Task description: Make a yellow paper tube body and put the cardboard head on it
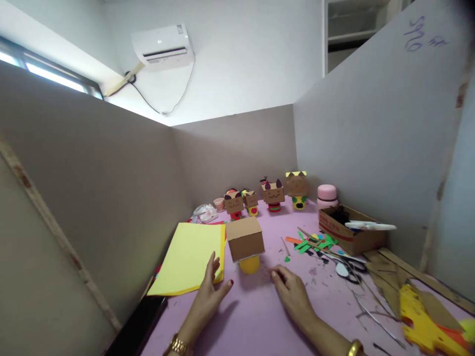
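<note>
Left hand [210,292], open, touches yellow paper [189,254]; right hand [292,291] rests loosely on table [260,319].

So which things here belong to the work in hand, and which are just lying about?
In hand: cardboard box on yellow base, between left hand and right hand; yellow paper, which the left hand touches.
Lying about: finished figures, scissors, green scraps, carton, pink jar.

Grey partition walls [92,188], wall air conditioner [163,45], bright window strip [52,74].
</note>
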Demonstrator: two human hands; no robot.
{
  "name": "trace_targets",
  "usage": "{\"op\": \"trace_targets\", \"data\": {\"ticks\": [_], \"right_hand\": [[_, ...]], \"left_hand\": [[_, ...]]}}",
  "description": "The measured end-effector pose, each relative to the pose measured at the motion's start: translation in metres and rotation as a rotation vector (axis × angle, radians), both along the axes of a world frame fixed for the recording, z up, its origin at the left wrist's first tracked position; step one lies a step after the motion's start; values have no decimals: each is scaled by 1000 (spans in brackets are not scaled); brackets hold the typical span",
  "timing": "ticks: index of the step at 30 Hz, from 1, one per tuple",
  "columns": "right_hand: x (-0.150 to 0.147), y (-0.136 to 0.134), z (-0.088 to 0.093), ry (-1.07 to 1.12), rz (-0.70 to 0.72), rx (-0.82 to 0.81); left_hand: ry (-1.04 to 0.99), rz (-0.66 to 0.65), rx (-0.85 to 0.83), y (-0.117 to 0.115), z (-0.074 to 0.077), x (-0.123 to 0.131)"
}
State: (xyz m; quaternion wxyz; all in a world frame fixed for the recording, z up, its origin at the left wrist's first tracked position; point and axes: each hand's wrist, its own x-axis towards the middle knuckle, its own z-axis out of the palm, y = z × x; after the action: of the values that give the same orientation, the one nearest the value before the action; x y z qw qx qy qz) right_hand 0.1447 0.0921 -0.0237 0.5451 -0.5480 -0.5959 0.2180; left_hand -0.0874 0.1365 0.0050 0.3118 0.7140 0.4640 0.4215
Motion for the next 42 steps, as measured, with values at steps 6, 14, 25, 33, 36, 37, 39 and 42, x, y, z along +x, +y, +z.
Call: {"op": "trace_targets", "data": {"ticks": [6, 14, 25, 33, 36, 37, 39, 42], "right_hand": [[1, -2, -4, -11, 20, -21], [2, -5, -3, -47, 32, -46], [1, -5, -3, -66, 34, -68], [0, -6, 0, -44, 49, -74], [-1, -9, 1, -16, 63, -71], [-2, -11, 1, -3, 72, -70], [-8, -15, 4, 11, 98, -66], [-28, -20, 9, 167, 183, -140]], "left_hand": [[334, 212, 155, 5, 13, -60], [655, 213, 170, 16, 8, -47], [836, 150, 199, 17, 7, -33], [899, 239, 207, 14, 6, -25], [885, 294, 183, 13, 5, -29], [871, 304, 182, 13, 5, -30], [833, 296, 194, 12, 4, -32], [767, 240, 230, 10, 3, -34]]}}
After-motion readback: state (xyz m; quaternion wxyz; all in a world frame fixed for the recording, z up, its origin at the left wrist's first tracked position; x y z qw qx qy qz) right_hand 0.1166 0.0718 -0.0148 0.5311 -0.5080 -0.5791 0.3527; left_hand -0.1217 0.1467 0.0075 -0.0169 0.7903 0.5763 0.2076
